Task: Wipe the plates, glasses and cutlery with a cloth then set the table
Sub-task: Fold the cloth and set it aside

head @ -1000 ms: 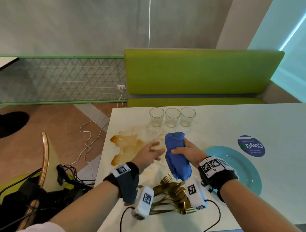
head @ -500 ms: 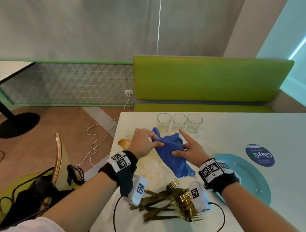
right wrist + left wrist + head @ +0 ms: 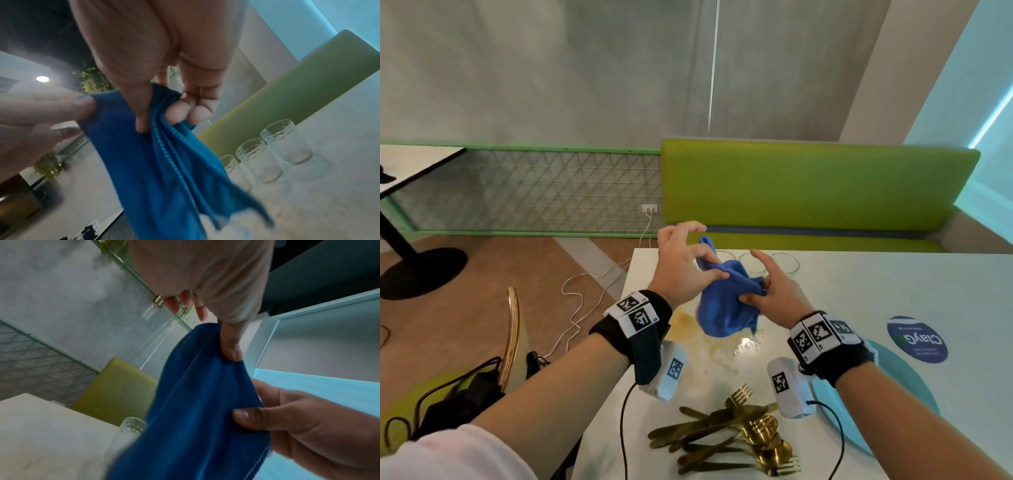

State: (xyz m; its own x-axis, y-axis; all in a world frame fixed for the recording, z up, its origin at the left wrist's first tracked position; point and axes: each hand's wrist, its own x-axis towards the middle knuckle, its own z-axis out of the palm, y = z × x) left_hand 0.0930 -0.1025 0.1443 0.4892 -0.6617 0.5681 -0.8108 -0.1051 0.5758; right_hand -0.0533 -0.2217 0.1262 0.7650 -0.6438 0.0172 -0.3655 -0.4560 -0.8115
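Both hands hold a blue cloth (image 3: 726,301) in the air above the white table (image 3: 859,294). My left hand (image 3: 685,270) pinches its upper left part between thumb and finger. My right hand (image 3: 767,291) grips the right side, thumb and curled fingers in the folds (image 3: 164,113). The cloth (image 3: 197,410) hangs down loosely. Three clear glasses (image 3: 267,155) stand in a row at the far table edge, partly hidden behind the hands in the head view. Gold cutlery (image 3: 739,435) lies heaped near the front edge. A teal plate (image 3: 893,404) lies under my right forearm.
A brown spill (image 3: 685,325) stains the table below the cloth. A round blue sticker (image 3: 917,339) is on the table at right. A green bench (image 3: 808,192) stands behind the table. A chair with bags (image 3: 482,377) and cables is at the left.
The cloth has been lifted higher off the table. My left hand went from open beside it to pinching it, and both hands rose toward the glasses.
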